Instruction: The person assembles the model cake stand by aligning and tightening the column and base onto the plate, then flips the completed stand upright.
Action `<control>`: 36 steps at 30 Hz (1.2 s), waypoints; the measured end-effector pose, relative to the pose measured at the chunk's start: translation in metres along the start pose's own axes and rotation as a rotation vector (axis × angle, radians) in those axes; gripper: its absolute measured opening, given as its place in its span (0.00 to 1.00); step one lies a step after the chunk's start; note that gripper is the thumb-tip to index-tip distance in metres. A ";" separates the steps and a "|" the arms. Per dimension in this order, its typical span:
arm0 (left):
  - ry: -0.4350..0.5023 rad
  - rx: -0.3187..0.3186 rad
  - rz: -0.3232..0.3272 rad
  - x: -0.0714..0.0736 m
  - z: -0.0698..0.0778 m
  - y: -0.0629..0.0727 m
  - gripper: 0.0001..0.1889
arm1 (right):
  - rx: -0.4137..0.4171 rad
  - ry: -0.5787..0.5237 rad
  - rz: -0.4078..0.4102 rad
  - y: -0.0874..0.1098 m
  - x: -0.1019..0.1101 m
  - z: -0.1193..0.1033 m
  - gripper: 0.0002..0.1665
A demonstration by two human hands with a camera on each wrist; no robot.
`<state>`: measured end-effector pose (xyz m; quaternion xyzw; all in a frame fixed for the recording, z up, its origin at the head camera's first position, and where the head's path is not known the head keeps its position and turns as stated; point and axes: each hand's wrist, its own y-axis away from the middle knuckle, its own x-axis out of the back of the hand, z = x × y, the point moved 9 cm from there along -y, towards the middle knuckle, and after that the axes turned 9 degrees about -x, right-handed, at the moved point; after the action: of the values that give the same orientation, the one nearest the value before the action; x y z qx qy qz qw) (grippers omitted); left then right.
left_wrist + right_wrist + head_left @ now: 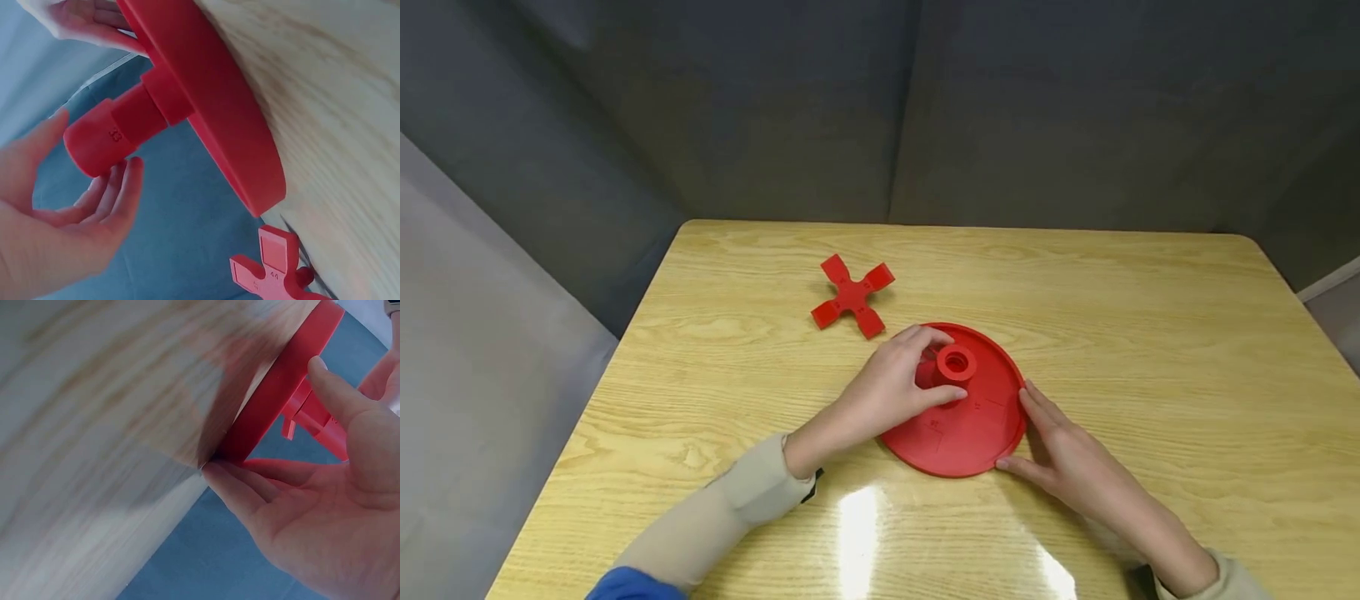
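Note:
A round red disc (970, 442) with a raised rim lies flat on the table. From its middle rises a stepped red post (139, 112), topped by a wider red cylinder (94, 140) marked 33 with a ring-shaped opening. My left hand (883, 379) holds this cylinder, thumb on one side and fingers curled round the other. At the disc's right edge, my right hand (1071, 462) holds the rim between thumb and fingers. The left hand hides part of the disc and the post in the head view.
A red cross-shaped piece (852, 295) with four squared arms lies behind and left of the disc. The light wood table (1150, 317) ends at dark grey cloth panels (1037, 125) at the back.

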<state>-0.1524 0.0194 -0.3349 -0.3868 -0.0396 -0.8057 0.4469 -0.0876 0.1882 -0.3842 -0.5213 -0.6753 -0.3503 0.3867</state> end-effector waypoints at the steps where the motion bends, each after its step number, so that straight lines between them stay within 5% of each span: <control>1: -0.014 0.005 0.005 -0.001 -0.001 0.000 0.29 | 0.000 -0.002 -0.001 0.000 0.000 0.000 0.55; 12: -0.088 -0.010 0.003 -0.004 -0.004 -0.008 0.25 | -0.013 -0.001 -0.009 0.000 -0.001 0.001 0.55; 28: 0.022 -0.123 -0.328 -0.012 -0.009 -0.020 0.26 | -0.017 -0.009 -0.012 0.001 0.000 0.002 0.55; 36: 0.082 -0.154 -0.398 -0.013 -0.010 -0.022 0.26 | -0.028 -0.007 -0.014 0.001 -0.001 0.002 0.55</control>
<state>-0.1709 0.0372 -0.3444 -0.3715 -0.0353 -0.8936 0.2495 -0.0867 0.1901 -0.3859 -0.5232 -0.6751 -0.3607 0.3747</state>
